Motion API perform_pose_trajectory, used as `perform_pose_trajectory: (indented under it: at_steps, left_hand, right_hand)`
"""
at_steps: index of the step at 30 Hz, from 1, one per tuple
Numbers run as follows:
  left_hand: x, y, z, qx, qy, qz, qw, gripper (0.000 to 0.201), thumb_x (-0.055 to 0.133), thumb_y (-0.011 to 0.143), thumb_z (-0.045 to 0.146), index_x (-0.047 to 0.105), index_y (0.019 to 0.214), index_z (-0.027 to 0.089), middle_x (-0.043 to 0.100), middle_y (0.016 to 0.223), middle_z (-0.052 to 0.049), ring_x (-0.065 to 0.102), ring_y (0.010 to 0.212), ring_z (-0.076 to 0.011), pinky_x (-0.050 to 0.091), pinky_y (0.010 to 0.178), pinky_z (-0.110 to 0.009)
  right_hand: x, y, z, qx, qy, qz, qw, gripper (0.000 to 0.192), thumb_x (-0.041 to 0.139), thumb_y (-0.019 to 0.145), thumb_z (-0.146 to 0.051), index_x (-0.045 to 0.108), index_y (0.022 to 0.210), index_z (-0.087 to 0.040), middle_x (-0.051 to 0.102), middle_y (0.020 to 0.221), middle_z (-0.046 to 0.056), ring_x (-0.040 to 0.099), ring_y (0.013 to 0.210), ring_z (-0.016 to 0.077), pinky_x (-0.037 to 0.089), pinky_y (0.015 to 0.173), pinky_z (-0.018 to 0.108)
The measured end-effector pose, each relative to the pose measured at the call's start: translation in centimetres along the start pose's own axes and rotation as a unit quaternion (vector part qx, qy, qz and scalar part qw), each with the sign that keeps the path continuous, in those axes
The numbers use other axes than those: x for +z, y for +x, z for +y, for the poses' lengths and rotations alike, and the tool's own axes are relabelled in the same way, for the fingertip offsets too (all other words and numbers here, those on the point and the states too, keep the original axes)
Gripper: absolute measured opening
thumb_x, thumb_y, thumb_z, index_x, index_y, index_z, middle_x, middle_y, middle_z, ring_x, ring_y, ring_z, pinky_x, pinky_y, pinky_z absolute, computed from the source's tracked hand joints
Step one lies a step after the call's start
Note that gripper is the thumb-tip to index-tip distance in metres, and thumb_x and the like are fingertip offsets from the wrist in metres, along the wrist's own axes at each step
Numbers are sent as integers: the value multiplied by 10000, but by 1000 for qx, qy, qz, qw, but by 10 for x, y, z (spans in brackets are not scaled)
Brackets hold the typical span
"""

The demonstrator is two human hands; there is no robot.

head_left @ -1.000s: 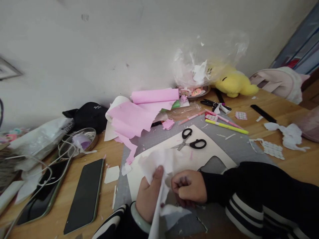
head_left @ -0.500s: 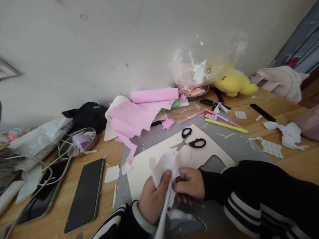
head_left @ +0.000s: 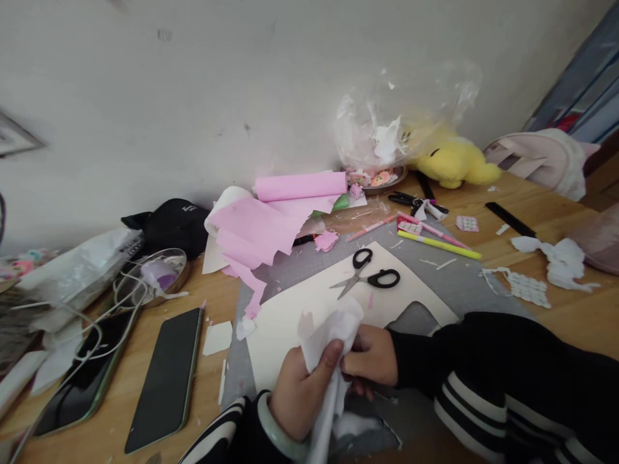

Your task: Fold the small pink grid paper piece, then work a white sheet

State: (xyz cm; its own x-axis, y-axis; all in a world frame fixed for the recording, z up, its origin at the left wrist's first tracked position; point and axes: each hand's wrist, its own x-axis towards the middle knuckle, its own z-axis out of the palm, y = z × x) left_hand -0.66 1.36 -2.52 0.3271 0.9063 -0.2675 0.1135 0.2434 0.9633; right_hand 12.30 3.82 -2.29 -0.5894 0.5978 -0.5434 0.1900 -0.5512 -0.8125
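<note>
My left hand (head_left: pixel 307 383) is closed round a crumpled white tissue (head_left: pixel 333 328), its thumb pressed on top. A loose end of it hangs down toward me. Beside it, my right hand (head_left: pixel 370 357) is closed at the tissue's right side; its fingertips are partly hidden behind the sheet. Just beyond the hands, scissors (head_left: pixel 360 278) with black handles lie with blades apart on a cream sheet of card (head_left: pixel 285 316). That sheet has a rounded cut-out and rests on a grey mat (head_left: pixel 435 270).
Behind the mat lie torn pink paper (head_left: pixel 261 225) and a pink roll (head_left: pixel 302 185). To the left are a phone (head_left: pixel 167 377), another phone with white cables (head_left: pixel 89 374) and a bowl (head_left: pixel 171 277). Markers (head_left: pixel 440 245), paper scraps and a yellow plush toy (head_left: pixel 454 161) sit to the right.
My left hand and the tissue have shifted slightly right. The tissue's upper end now leans right, toward the scissors, and it is bunched differently. The scissors have not moved.
</note>
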Motion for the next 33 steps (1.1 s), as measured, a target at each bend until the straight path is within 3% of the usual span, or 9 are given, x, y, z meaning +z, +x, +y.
perform_pose_trajectory:
  at_steps: [5,11,16,24,28,33]
  left_hand:
    - [1,-1,-4,-44,-48,26,998,355,403,767,356,609,622,106,574,445,-33,544,449,-135,411,412,-208]
    - [0,1,3,-24,-29,132,991,297,477,720,364,615,647,112,612,517,-18,555,497,-118,438,514,-191]
    - [1,2,4,-43,-48,104,993,326,459,725,379,612,621,110,592,460,-20,545,443,-133,411,408,-200]
    - [2,0,1,-25,-34,15,999,342,408,772,318,616,592,114,570,430,-21,520,400,-106,402,399,-182]
    - [2,1,2,-14,-36,30,999,322,417,770,308,611,595,120,575,445,-21,529,418,-112,407,418,-188]
    - [4,0,7,-26,-61,47,997,319,434,755,329,598,582,117,566,427,-19,521,407,-111,404,406,-186]
  right_hand:
    - [1,4,2,25,5,-20,999,150,319,579,-72,419,477,-118,458,382,-46,398,278,25,326,248,109]
    - [-1,7,5,-3,8,-43,999,55,352,585,-111,379,550,-143,459,387,-62,404,283,40,338,247,129]
    - [-1,6,5,-4,20,-40,999,62,347,583,-95,388,568,-140,457,383,-67,397,277,33,335,254,122]
    - [-1,4,6,-4,46,-32,998,111,369,575,-89,477,561,-107,474,391,-52,417,292,35,345,262,123]
    - [1,6,3,27,58,-18,998,146,336,537,-74,471,498,-110,470,360,-49,405,267,40,337,242,127]
    - [0,7,2,16,59,-34,998,152,329,517,-94,442,417,-113,461,344,-44,399,257,40,335,232,124]
